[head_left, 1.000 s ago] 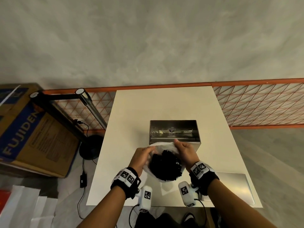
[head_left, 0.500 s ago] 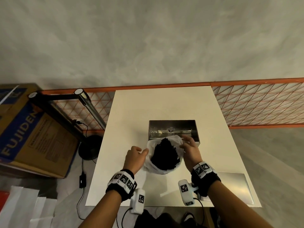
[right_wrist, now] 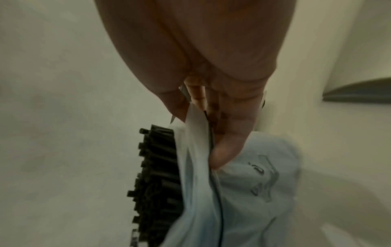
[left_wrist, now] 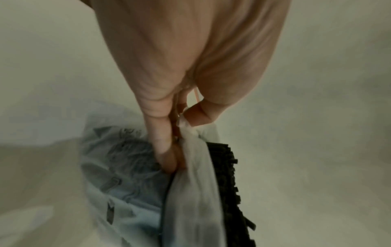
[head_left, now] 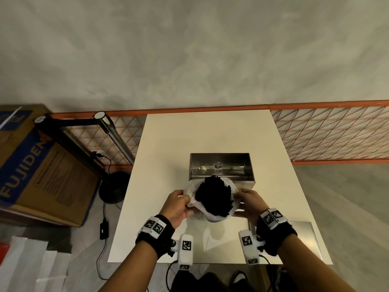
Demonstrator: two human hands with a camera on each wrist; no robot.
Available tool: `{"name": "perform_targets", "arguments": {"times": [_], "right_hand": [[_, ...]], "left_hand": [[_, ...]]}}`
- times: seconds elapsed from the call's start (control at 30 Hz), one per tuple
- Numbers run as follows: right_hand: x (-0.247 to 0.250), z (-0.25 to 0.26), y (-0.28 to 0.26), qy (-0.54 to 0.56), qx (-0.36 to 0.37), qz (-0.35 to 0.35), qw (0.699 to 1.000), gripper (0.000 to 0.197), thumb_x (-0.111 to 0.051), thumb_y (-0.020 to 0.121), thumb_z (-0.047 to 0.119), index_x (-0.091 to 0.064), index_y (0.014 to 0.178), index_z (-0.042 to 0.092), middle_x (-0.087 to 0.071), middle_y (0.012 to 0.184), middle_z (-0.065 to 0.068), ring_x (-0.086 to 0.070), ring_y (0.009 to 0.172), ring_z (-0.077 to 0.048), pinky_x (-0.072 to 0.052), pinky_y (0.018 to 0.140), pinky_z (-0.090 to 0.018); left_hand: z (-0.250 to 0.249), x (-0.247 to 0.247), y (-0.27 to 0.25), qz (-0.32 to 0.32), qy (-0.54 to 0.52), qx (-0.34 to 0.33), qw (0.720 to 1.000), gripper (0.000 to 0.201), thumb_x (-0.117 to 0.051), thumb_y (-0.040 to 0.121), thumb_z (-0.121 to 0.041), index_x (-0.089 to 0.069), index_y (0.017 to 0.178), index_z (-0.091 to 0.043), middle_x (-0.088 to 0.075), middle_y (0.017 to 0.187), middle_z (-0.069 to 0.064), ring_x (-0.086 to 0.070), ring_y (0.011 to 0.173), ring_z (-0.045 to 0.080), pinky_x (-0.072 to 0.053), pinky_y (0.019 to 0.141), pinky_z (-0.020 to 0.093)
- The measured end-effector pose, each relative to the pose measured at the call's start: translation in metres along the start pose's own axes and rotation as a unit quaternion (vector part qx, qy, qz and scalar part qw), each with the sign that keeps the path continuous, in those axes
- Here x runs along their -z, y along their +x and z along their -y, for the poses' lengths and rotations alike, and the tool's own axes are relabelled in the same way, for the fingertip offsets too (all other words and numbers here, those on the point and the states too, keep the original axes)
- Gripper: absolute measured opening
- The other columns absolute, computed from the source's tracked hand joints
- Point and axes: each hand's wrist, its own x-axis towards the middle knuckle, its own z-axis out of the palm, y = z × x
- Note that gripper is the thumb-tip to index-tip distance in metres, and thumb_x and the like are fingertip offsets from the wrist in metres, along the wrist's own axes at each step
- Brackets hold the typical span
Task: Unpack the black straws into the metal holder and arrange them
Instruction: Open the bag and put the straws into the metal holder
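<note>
While both hands hold it up over the table (head_left: 168,144), the bag (head_left: 212,214) hangs between them, just on the near side of the holder (head_left: 221,165). From the head view the left hand (head_left: 177,204) sits at the bag's left edge and the right hand (head_left: 249,202) at its right edge, each at the height of the mouth. The left wrist view shows the left thumb and fingers (left_wrist: 162,147) curled and pinching a gathered fold of the thin plastic, with the straws (left_wrist: 228,180) just to the right of that fold. The right wrist view mirrors this: the right fingers (right_wrist: 228,147) pinch the opposite rim, and the straws lie just to the left of the pinched plastic. Packed in a dense black bundle, the straws (head_left: 213,196) stand out past the open mouth of the bag, their cut ends uneven. They point up towards the camera. None is in the holder, an open steel box that stands at the middle of the table with its inside showing only reflections. A flat metal lid (head_left: 303,239) lies at the near right corner of the table, beside the right wrist.
</note>
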Motion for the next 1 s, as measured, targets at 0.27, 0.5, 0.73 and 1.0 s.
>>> {"name": "perform_targets", "arguments": {"times": [0.27, 0.5, 0.73, 1.0], "right_hand": [[0.005, -0.012, 0.012, 0.18, -0.061, -0.045, 0.981, 0.029, -0.039, 0.089, -0.003, -0.063, 0.106, -0.002, -0.065, 0.097, -0.02, -0.064, 0.084, -0.035, -0.057, 0.065, -0.044], [-0.007, -0.003, -0.004, 0.026, -0.004, 0.039, 0.999, 0.027, -0.044, 0.089, -0.004, -0.06, 0.107, 0.007, -0.066, 0.094, -0.018, -0.066, 0.09, -0.038, -0.058, 0.069, -0.056], [-0.008, -0.01, 0.006, 0.116, 0.01, 0.019, 0.993, 0.042, -0.033, 0.079, -0.018, -0.063, 0.097, 0.004, -0.064, 0.08, -0.017, -0.06, 0.068, -0.027, -0.056, 0.059, -0.037], [0.006, -0.02, 0.011, -0.092, 0.075, -0.016, 0.993, 0.032, -0.048, 0.088, -0.007, -0.065, 0.109, 0.011, -0.07, 0.101, -0.011, -0.066, 0.085, -0.024, -0.056, 0.063, -0.035]], "left_hand": [[0.014, 0.004, 0.017, -0.047, -0.146, 0.064, 0.986, 0.044, -0.03, 0.09, 0.021, -0.065, 0.114, 0.008, -0.07, 0.103, 0.027, -0.068, 0.091, 0.033, -0.063, 0.06, 0.036], [0.019, -0.003, 0.013, -0.032, -0.202, 0.052, 0.977, 0.033, -0.042, 0.096, 0.01, -0.069, 0.114, 0.007, -0.071, 0.114, 0.029, -0.072, 0.095, 0.035, -0.063, 0.073, 0.042], [0.02, 0.004, 0.013, -0.006, -0.285, 0.045, 0.957, 0.043, -0.037, 0.099, 0.001, -0.079, 0.087, 0.002, -0.077, 0.09, 0.017, -0.076, 0.075, 0.025, -0.062, 0.058, 0.031], [0.028, 0.032, 0.027, -0.114, 0.045, -0.021, 0.992, 0.042, -0.039, 0.088, 0.006, -0.066, 0.114, -0.012, -0.067, 0.104, 0.015, -0.059, 0.09, 0.024, -0.049, 0.074, 0.033]]}}
